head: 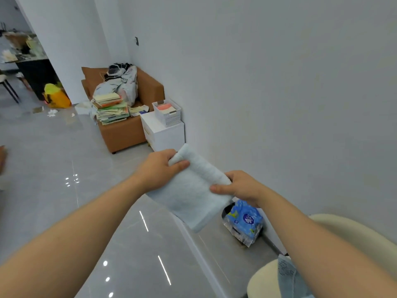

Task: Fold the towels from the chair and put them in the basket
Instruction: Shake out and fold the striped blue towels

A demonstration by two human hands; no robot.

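Note:
I hold a pale blue-white folded towel (193, 190) in the air in front of me. My left hand (160, 166) grips its far upper corner. My right hand (238, 187) pinches its near right edge with the thumb on top. The towel's lower part hangs down between my hands. The cream chair (335, 231) is at the lower right, with another light blue towel (287, 276) lying on its seat. The white perforated basket (168, 114) stands on a white cabinet (163, 134) by the wall; it holds folded pink and pale items.
A blue tissue pack (243, 222) lies on the floor by the wall under my right hand. A brown armchair (126, 117) beside the cabinet carries stacked books and bags. A yellow bag (57, 96) sits far left. Glossy grey floor spreads at left.

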